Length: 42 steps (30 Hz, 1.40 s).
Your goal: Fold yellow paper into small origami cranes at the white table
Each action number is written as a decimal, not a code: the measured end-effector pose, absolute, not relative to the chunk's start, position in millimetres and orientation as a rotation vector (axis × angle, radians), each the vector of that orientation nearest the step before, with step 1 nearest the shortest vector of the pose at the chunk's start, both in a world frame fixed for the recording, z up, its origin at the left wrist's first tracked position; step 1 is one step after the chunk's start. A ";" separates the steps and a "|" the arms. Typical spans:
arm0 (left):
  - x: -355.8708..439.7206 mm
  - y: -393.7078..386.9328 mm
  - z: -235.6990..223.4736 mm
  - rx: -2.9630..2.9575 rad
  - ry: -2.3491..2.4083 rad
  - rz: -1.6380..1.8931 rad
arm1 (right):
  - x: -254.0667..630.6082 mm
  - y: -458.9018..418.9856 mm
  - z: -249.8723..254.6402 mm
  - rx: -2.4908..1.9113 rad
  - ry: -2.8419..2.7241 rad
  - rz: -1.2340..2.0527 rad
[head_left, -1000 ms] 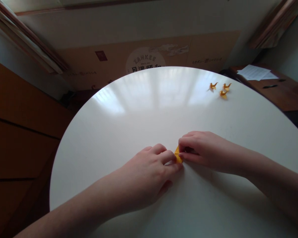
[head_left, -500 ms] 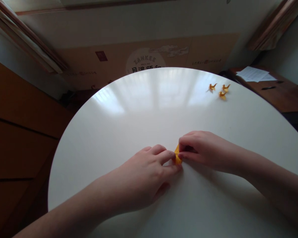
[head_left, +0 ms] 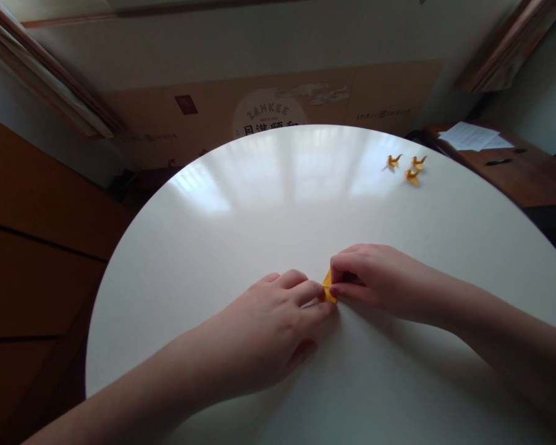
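A small piece of folded yellow paper [head_left: 327, 286] lies between the two hands, near the middle of the round white worktop [head_left: 259, 235]. The left hand [head_left: 282, 321], to its eight o'clock, has its grip closed on the near end, thumb and forefinger tips against the paper. The right hand [head_left: 370, 275], to its three o'clock, pinches the other side, its grip clamped on the edge, fingers curled in. Three small orange paper birds [head_left: 412, 177] stand in a cluster toward the worktop's one o'clock rim, well apart from the hands. Past the rim at two o'clock, white sheets [head_left: 470, 135] and a dark pen-like object [head_left: 498, 162] lie on a brown wooden table [head_left: 537, 179]. Printed cardboard [head_left: 324, 105] stands beyond the twelve o'clock rim.
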<state>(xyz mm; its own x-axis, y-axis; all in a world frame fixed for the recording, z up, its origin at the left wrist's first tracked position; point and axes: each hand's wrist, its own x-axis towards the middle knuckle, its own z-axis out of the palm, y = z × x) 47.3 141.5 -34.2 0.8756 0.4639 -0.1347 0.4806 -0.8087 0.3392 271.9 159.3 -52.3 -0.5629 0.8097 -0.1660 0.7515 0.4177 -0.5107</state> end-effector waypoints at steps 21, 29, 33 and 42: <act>47.6 142.2 -35.5 2.685 0.704 -0.090 | 273.3 160.1 -55.4 -1.385 -2.569 0.800; 45.8 141.6 -36.7 2.674 0.698 -0.080 | 279.0 162.1 -54.4 -1.283 -2.565 0.904; 45.3 141.0 -36.6 2.665 0.710 -0.096 | 280.2 161.6 -54.7 -1.273 -2.574 0.886; 46.5 140.8 -34.7 2.663 0.702 -0.089 | 276.7 161.2 -54.7 -1.392 -2.520 0.887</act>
<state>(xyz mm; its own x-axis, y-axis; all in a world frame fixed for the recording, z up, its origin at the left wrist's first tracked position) 46.5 140.8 -34.7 0.8730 0.4620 -0.1561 0.4864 -0.8015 0.3479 276.7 161.2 -54.7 -0.5661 0.8080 -0.1631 0.7320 0.4019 -0.5501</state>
